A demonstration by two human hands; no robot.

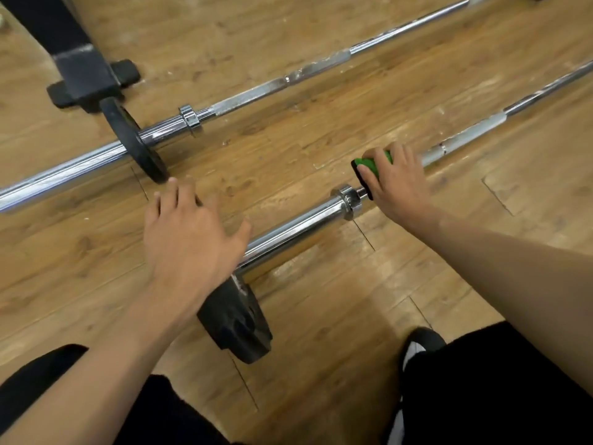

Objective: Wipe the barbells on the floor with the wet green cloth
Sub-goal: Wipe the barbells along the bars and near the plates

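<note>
The right hand (pixel 396 184) is curling its grip round the green cloth (pixel 372 163), wrapping it over the shaft of the near barbell (pixel 298 229) at three o'clock. The left hand (pixel 189 232) is spreading open at nine, holding nothing, probably steadying the sleeve against rolling.

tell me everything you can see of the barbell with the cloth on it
The nearer barbell is chromed steel, lying diagonally on the wooden floor. Its thick shiny sleeve ends in a collar, with a black weight plate at the near end; the thinner shaft has a dull knurled stretch. The right hand holds the green cloth round the shaft just past the collar. The left hand spreads over the sleeve; contact is unclear.
</note>
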